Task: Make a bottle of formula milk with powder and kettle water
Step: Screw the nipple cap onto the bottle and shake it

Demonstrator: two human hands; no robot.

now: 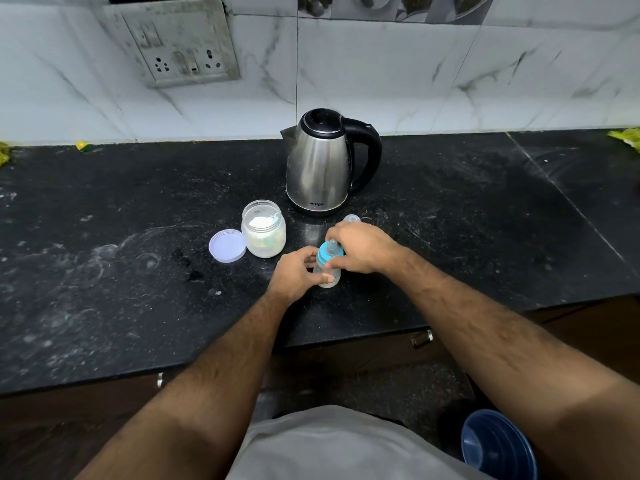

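A small baby bottle with a blue collar and clear teat stands on the black counter. My left hand grips the bottle's body from the left. My right hand curls round the blue collar at the top. Left of the bottle an open clear jar of white powder stands, its pale lilac lid lying beside it. The steel kettle with a black handle stands behind, lid down. A clear bottle cap peeks out behind my right hand.
A wall socket plate hangs on the marble tiles above left. The counter's front edge runs just below my forearms, with cabinet handles under it. A blue bucket stands on the floor at lower right.
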